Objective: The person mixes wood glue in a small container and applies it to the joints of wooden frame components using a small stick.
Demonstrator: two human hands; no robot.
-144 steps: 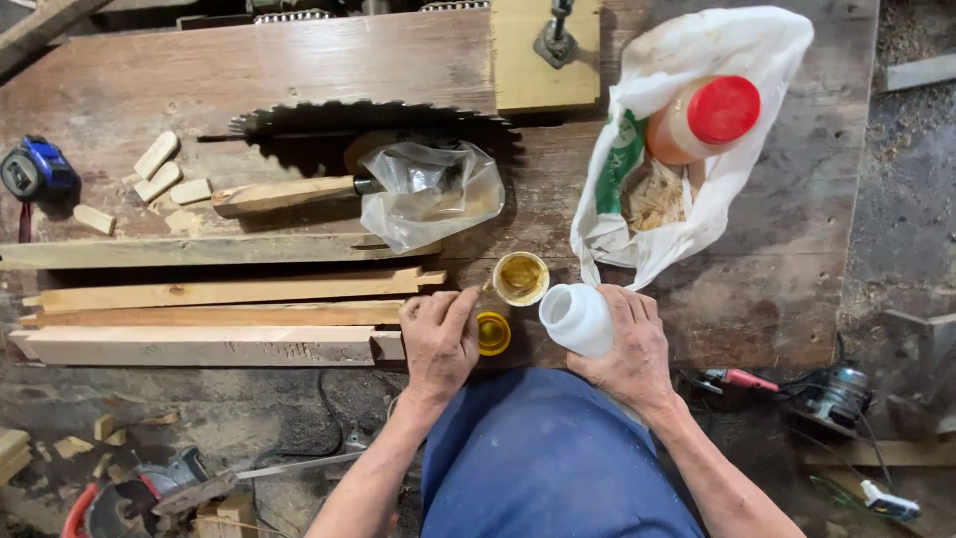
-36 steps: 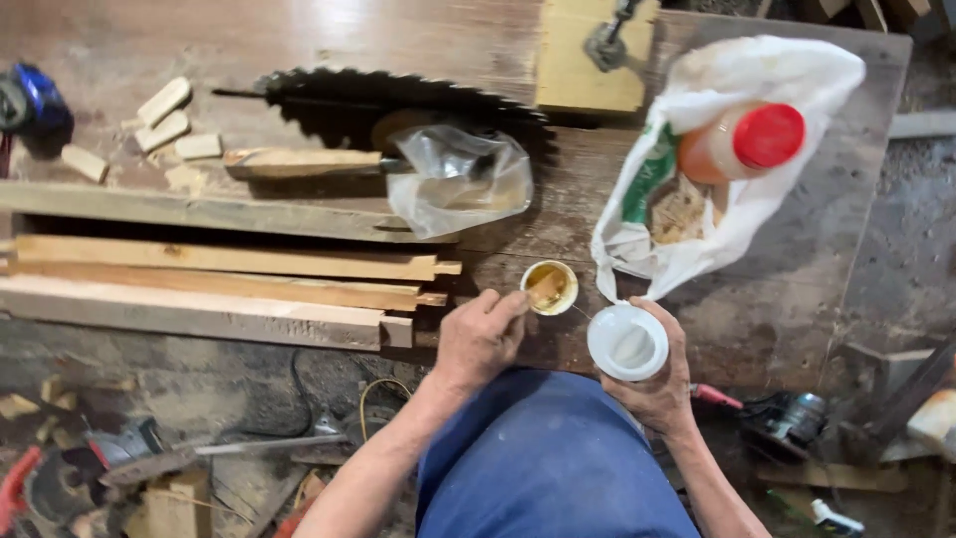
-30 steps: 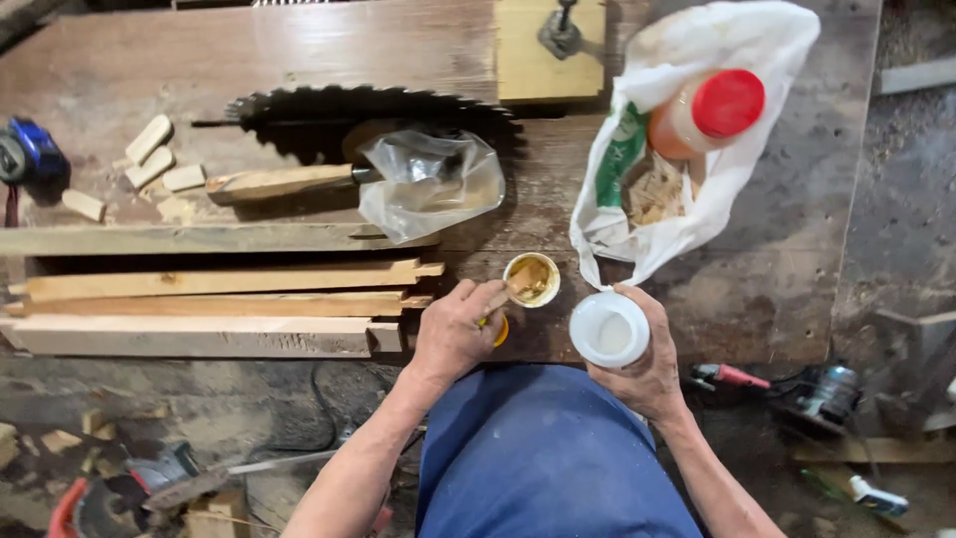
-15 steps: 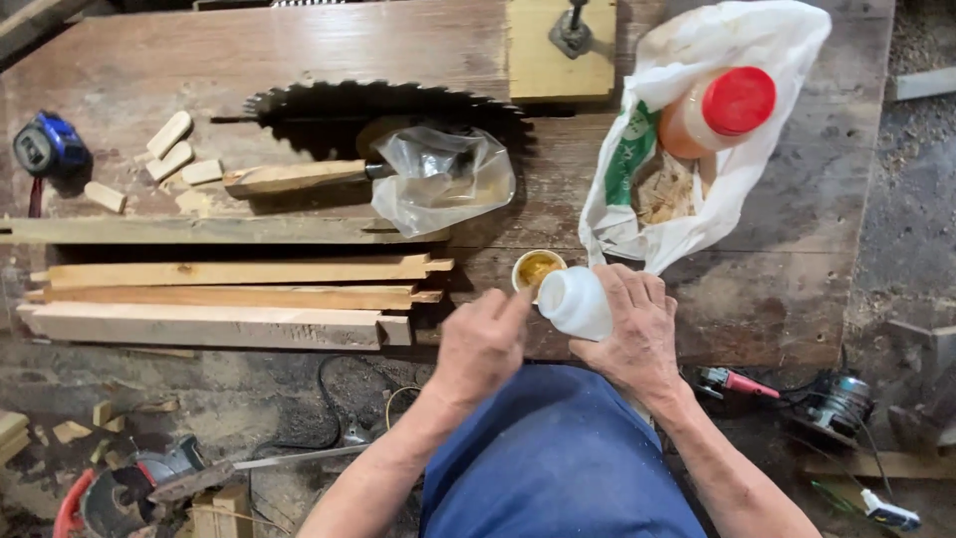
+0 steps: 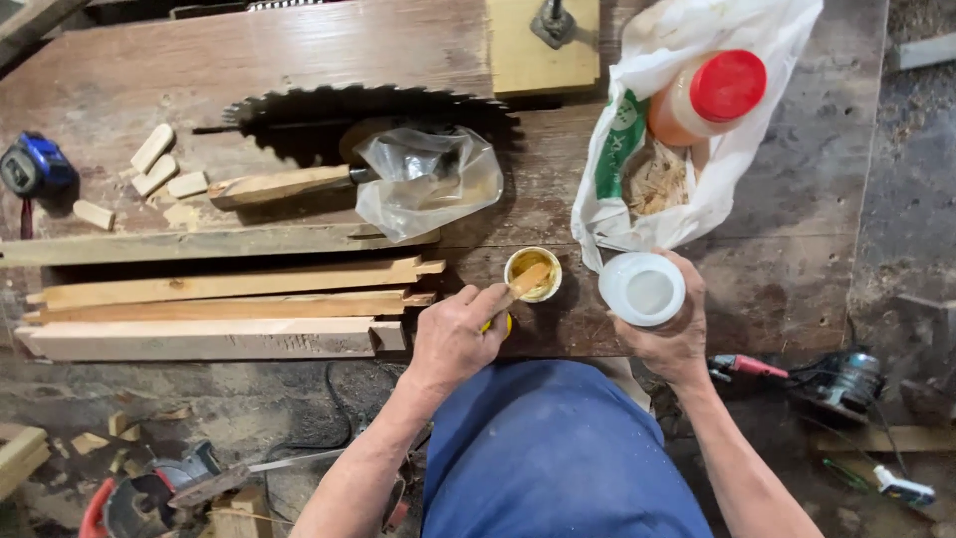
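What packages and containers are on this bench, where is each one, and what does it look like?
White plastic bag: right rear of the bench, crumpled, with a green printed patch.
Jar: lying in that bag, orange-tan body, round red lid.
Clear bag: bench centre, crumpled, over a wooden-handled tool.
Small tin: front edge, round, open, yellowish inside; the left hand dips a stick into it.
White bottle: held in the right hand, round.

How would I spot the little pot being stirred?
Start at the big saw blade on the wooden bench and come toward the near edge. The small round cup sits between both hands, left of the white bottle; it alone holds yellow paste and a wooden stick.
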